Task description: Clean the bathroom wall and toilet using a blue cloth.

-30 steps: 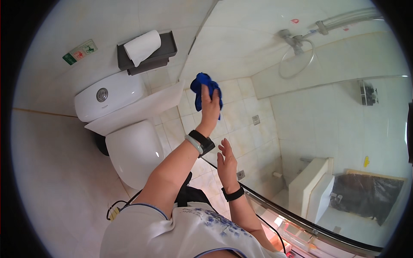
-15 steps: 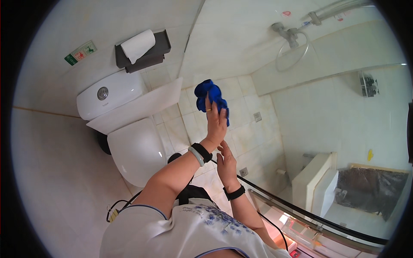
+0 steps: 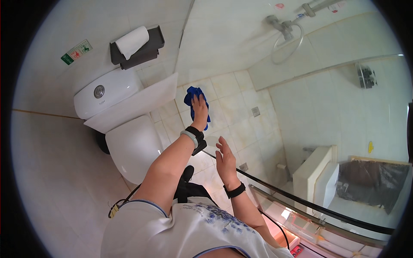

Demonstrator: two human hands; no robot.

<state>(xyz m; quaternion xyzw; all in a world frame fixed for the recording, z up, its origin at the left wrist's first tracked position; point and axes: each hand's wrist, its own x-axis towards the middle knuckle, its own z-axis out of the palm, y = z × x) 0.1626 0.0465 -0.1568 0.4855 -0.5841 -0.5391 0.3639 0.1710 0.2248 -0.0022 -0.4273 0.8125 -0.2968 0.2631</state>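
Observation:
My left hand reaches forward with its fingers over a crumpled blue cloth, holding it against what looks like a clear glass panel. Part of the cloth is hidden under the palm and fingers. A black band and a pale bangle circle that wrist. My right hand is raised to the right and nearer to me, with nothing in it; its fingers are bent a little and apart. A black band is on the right wrist.
A white toilet with its lid down stands on the left, below a grey paper holder. A dark rail runs across the lower right. A shower mixer is on the far wall; a white basin is at right.
My left hand has moved left and slightly nearer with the blue cloth, away from the right hand. The right hand stays nearly in place. The view has shifted slightly.

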